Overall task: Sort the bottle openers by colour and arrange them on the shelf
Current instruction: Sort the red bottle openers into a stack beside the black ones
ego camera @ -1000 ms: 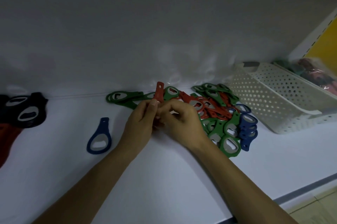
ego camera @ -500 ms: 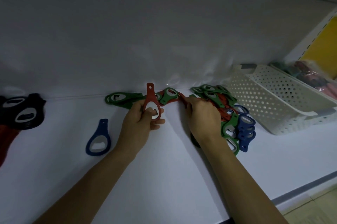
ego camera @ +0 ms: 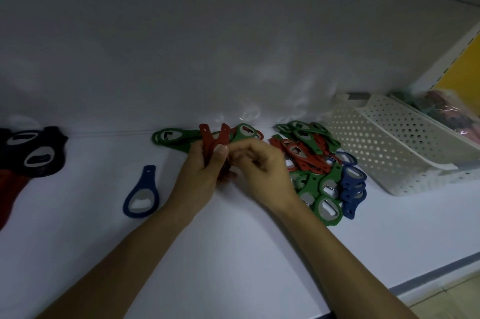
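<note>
Near the back edge of the shelf, the left hand (ego camera: 202, 170) is gripping two red openers (ego camera: 211, 140) while the right hand (ego camera: 262, 170) is pinching them into line, so the next move is probably picking more red from the mixed pile (ego camera: 317, 170).

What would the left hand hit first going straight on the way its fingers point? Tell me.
Probably the green bottle openers lying by the back wall, just beyond the left hand and the red bottle openers in its grip. Depth is unclear, so it might pass over them to the wall.
</note>
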The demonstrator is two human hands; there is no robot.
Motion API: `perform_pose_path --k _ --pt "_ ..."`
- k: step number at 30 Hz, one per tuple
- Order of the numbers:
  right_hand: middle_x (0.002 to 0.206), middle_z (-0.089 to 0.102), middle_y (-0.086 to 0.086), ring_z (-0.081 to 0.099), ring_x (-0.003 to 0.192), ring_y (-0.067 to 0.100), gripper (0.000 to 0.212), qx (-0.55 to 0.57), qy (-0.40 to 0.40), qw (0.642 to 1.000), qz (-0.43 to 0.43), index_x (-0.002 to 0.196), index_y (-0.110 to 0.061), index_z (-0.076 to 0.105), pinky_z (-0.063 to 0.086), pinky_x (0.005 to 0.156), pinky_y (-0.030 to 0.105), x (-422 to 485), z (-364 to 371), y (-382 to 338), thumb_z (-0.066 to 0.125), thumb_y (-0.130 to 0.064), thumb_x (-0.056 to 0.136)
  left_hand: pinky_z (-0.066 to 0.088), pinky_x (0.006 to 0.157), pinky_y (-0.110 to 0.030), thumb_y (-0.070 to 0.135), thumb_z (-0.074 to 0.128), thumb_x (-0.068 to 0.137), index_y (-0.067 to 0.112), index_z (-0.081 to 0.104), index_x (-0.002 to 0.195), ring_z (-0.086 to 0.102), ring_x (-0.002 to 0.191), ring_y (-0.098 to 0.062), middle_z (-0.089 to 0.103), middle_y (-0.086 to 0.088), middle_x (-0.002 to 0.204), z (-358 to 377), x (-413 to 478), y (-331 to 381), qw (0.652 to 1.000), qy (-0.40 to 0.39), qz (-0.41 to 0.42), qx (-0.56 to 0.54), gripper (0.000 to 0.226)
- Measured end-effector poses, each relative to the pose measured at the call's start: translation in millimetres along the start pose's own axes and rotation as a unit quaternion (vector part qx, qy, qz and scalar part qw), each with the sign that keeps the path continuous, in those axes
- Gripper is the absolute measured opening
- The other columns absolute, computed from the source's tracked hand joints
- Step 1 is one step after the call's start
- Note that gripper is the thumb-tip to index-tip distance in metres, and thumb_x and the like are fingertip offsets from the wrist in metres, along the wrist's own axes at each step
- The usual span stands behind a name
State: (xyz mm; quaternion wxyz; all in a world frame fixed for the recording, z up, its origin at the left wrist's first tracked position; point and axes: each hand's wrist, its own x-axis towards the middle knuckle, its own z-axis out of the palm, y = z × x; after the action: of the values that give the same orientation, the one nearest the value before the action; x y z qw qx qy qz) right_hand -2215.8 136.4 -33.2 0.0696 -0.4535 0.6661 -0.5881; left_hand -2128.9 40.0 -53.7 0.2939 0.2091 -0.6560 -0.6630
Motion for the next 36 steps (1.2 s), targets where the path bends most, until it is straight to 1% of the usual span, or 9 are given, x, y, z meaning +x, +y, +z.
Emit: perform_pose_path --k 2,4,7,9,16,20,25,30,36 --pt "0.085 0.071 0.004 0.068 0.08 0.015 0.033 0.038 0.069 0.996 0.038 0.089 -0.015 0.067 0.056 0.077 0.032 0 -5 -4 0.046 0.01 0.087 0.051 0.056 -0.015 0.015 0.051 0.096 0.024 0.048 0.113 0.068 0.073 -0.004 0.063 0.001 0.103 2 1 -1 1.0 -0.001 -0.012 -0.018 0.02" --pt "0.085 0.071 0.001 0.065 0.079 0.017 0.018 -0.135 0.117 0.983 0.041 0.094 -0.015 0.067 0.054 0.072 0.036 1 -15 1 0.052 -0.006 0.09 0.051 0.055 -0.018 0.008 0.049 0.096 0.021 0.045 0.119 0.069 0.071 -0.009 0.065 -0.004 0.105 2 1 -1 0.999 -0.007 -0.026 -0.026 0.027" --pt "0.097 0.068 0.001 0.059 0.095 0.025 0.025 -0.463 0.01 0.881 0.093 0.102 -0.018 0.065 0.047 0.083 0.039 -2 -30 10 0.056 -0.037 0.088 0.051 0.055 -0.015 0.006 0.051 0.094 0.019 0.043 0.123 0.07 0.075 -0.013 0.064 -0.006 0.109 2 1 0 0.998 -0.002 -0.035 -0.043 0.033" --pt "0.098 0.067 -0.001 0.055 0.1 0.025 0.029 -0.499 -0.021 0.859 0.113 0.101 -0.023 0.066 0.042 0.089 0.039 -3 -32 13 0.06 -0.046 0.085 0.052 0.057 -0.015 0.005 0.053 0.093 0.018 0.043 0.125 0.068 0.086 -0.018 0.06 -0.008 0.118 2 1 1 0.998 0.004 -0.038 -0.057 0.036" --pt "0.107 0.064 0.005 0.06 0.095 0.02 0.048 -0.284 -0.009 0.951 0.125 0.116 -0.013 0.06 0.051 0.085 0.037 2 -30 16 0.08 -0.021 0.073 0.057 0.061 -0.024 -0.004 0.055 0.089 0.012 0.04 0.133 0.066 0.093 -0.017 0.061 -0.009 0.117 -1 1 1 0.993 0.023 -0.04 -0.108 0.05" --pt "0.09 0.066 -0.014 0.063 0.078 -0.006 0.031 -0.161 0.036 0.979 0.117 0.11 -0.011 0.069 0.048 0.073 0.008 4 -28 13 0.075 -0.011 0.08 0.057 0.062 -0.023 -0.003 0.056 0.089 0.015 0.04 0.133 0.069 0.083 -0.013 0.058 -0.005 0.121 -1 1 2 0.994 0.02 -0.038 -0.102 0.05" --pt "0.078 0.069 -0.006 0.063 0.07 0.0 0.018 0.041 0.089 0.981 0.169 0.086 -0.014 0.068 0.049 0.065 0.012 5 -35 7 0.062 0.003 0.086 0.058 0.067 -0.025 -0.002 0.058 0.088 0.014 0.044 0.129 0.069 0.082 -0.01 0.06 -0.005 0.119 -1 1 3 0.996 0.014 -0.036 -0.083 0.046" --pt "0.078 0.069 0.0 0.065 0.072 0.008 0.01 0.215 0.145 0.952 0.164 0.087 -0.012 0.062 0.053 0.07 0.018 6 -35 -1 0.061 -0.001 0.086 0.056 0.066 -0.022 0.007 0.058 0.089 0.017 0.044 0.129 0.067 0.093 -0.018 0.061 -0.002 0.118 -1 1 2 0.997 0.014 -0.023 -0.069 0.043" --pt "0.073 0.071 -0.001 0.063 0.061 0.007 0.01 0.196 0.031 0.963 0.181 0.091 -0.008 0.064 0.049 0.056 0.018 2 -30 -1 0.059 0.0 0.087 0.054 0.066 -0.018 0.029 0.055 0.091 0.023 0.049 0.124 0.066 0.094 -0.006 0.063 0.005 0.113 0 2 -3 0.999 0.01 -0.01 -0.05 0.034"
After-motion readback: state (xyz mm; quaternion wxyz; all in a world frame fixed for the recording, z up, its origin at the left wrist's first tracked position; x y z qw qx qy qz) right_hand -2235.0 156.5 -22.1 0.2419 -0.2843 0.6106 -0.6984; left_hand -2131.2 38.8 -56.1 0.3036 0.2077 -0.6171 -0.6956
